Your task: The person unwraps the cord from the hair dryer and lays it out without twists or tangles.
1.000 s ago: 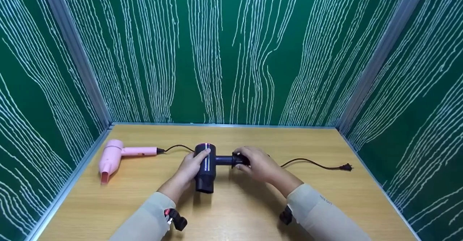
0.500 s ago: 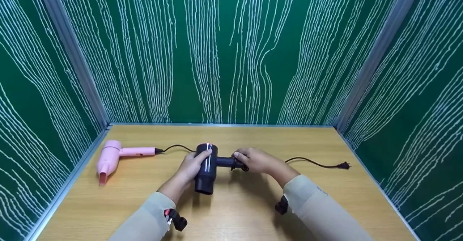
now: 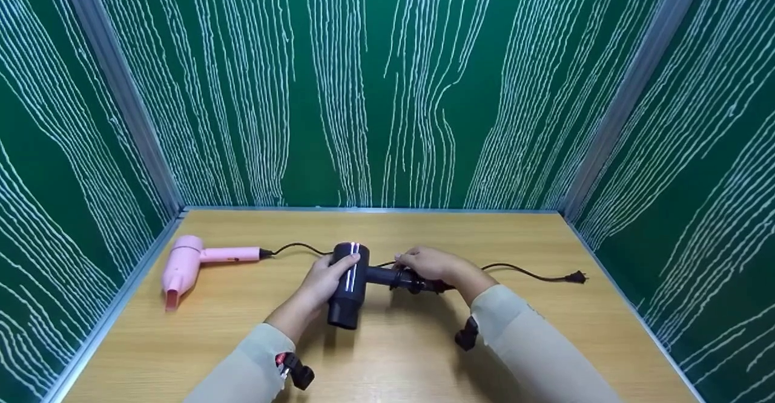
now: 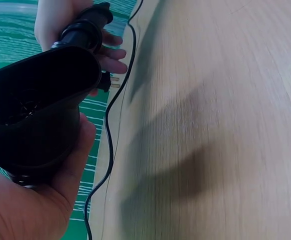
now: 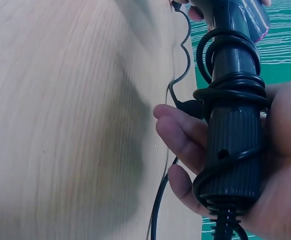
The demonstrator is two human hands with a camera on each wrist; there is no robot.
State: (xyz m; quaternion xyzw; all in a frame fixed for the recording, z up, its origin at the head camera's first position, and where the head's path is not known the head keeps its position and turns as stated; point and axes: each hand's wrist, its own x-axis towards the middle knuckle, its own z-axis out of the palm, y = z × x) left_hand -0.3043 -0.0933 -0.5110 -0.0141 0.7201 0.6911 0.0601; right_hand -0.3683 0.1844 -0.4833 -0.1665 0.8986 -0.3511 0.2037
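The left hand [image 3: 324, 276] grasps the black dryer [image 3: 351, 282] round its barrel, thumb laid along the near face, just left of the frame's centre. The right hand [image 3: 437, 265] lies along the far side of the handle [image 3: 381, 276]; its fingers are loose, not clenched over it. In the right-wrist view they pass behind the handle, three fingertips showing past its left edge, with the palm at lower right. Coils of cord [image 5: 238, 92] wrap the handle beside those fingers. In the left-wrist view a small plug [image 4: 104, 81] sits just below the right fingertips, at upper left.

The dryer is held over the table [image 3: 181, 354], its nozzle [image 3: 343, 313] towards the bottom of the head view and its handle sloping to the right. Well apart, the pink dryer [image 3: 184, 267] lies at the left of the frame, a thin lead [image 3: 296, 244] running right from its handle. Another plug [image 3: 575, 277] lies at the right, near the table's edge. Green walls [image 3: 484, 167] with white lines fill the upper frame.
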